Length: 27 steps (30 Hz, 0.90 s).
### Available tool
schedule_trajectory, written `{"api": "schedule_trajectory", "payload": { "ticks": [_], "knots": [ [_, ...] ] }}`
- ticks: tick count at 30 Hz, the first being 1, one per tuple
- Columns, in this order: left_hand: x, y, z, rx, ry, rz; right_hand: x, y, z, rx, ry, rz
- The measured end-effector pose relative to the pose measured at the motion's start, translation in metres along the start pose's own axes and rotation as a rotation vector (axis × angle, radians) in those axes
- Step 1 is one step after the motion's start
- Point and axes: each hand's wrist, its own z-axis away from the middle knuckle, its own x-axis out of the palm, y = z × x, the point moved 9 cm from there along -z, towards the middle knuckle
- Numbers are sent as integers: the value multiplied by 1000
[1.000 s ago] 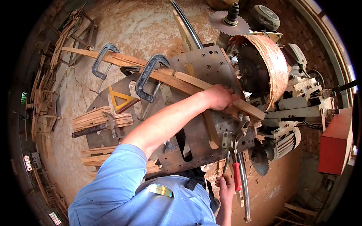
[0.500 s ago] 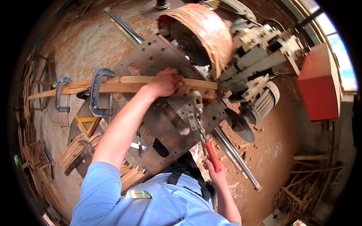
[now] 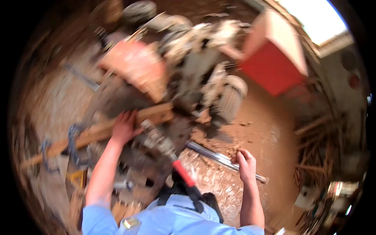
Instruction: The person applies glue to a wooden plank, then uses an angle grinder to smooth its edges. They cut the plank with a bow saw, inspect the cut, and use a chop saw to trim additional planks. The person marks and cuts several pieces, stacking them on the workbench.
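A long, slightly curved wooden strip [image 3: 98, 131] lies across the dark metal machine table. My left hand [image 3: 125, 127] is closed over it near its right end, the thumb on the near side. Just right of that hand is a toggle clamp with a red handle [image 3: 183, 173]; nothing holds the handle. My right hand [image 3: 246, 162] is raised off to the right, above a shiny metal rail [image 3: 213, 153]. Its fingers are curled together, and whatever they may hold is hidden. Two dark C-clamps, one being the larger C-clamp [image 3: 72, 145], grip the strip's left part.
Beyond the strip are an orange-red blade guard [image 3: 137, 66] and a ribbed motor [image 3: 231, 98]. A red box [image 3: 270, 55] hangs at the upper right. Scrap wood [image 3: 313, 156] is heaped at the right. A yellow triangle [image 3: 76, 178] lies at the left. Blur smears much of the view.
My right hand has let go of the clamp's red handle and moved right, up over the rail. My left hand stays on the strip. The whole view has turned and blurred.
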Motion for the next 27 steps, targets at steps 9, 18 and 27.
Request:
{"api": "schedule_trajectory", "payload": {
  "ticks": [9, 18, 27],
  "knots": [
    [4, -8, -4, -107, -52, 1, -121, -212, -100, -614, 312, -284],
    [-4, -6, 1, 1, 50, -42, -89, -273, -203, -732, 53, -330],
    [-9, -9, 5, -32, 15, -52, -95, -290, -222, -763, 224, -3]
  ]
}}
